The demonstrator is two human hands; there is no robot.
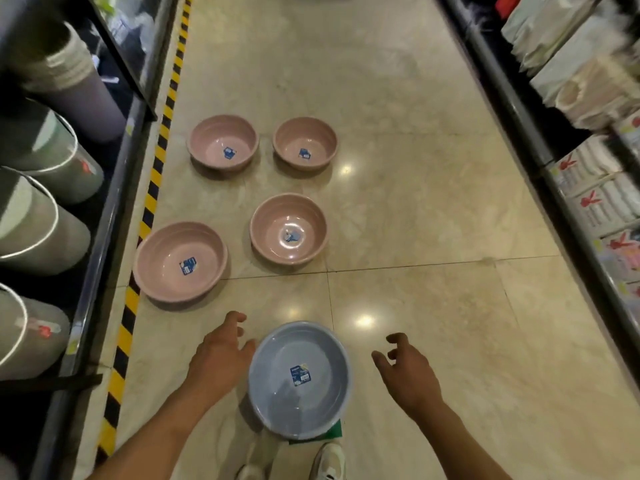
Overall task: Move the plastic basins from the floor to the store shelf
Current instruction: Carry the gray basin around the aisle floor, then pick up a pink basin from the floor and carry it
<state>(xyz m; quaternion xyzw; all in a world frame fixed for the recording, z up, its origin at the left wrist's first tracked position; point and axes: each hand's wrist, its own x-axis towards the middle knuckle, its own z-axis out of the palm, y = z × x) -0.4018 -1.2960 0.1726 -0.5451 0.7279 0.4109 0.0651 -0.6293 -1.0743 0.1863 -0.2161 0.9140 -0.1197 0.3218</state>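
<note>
Both bare hands, left hand [221, 358] and right hand [408, 370], hover apart with fingers spread and empty, flanking the round blue-grey plastic basin [300, 379] on the glossy tiled floor [433, 237], seemingly for a 2-handed rim lift, while 4 smaller round pink plastic basins [180, 261] wait beyond.

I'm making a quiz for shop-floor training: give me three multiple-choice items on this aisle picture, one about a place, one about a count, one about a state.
1. Where does the blue basin lie?
A. on a shelf
B. on the floor between both hands
C. inside a pink basin

2. How many pink basins are on the floor?
A. four
B. two
C. six

3. What are the hands doing?
A. gripping the blue basin's rim
B. carrying a pink basin
C. open, holding nothing

Answers:
1 B, it sits on the floor between the left hand and right hand.
2 A, two far ones and two nearer.
3 C, the fingers are spread and grip nothing.
</note>
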